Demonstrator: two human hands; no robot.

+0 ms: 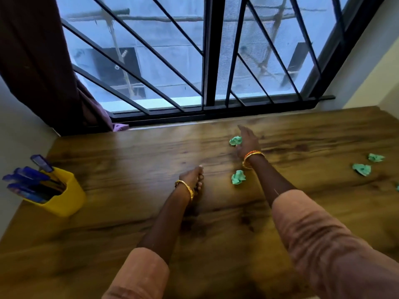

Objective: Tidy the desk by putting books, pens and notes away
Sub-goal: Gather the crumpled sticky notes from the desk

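- A green paper ball (235, 140) lies near the back edge of the surface (129, 160), touching the right hand (248, 140).
- That hand's grip is loose, fingers straight, holding nothing.
- The ball looks light, soft and squashy. A pinch around its middle should lift it.
- Another paper ball (238, 177) sits between the two arms. Two more balls (362, 169) lie near the right edge.
- The left hand (193, 176) rests on the surface, fingers curled, grip empty as far as can be seen.
- Blue pens (26, 180) stand in a yellow cup (62, 199) by the left edge.
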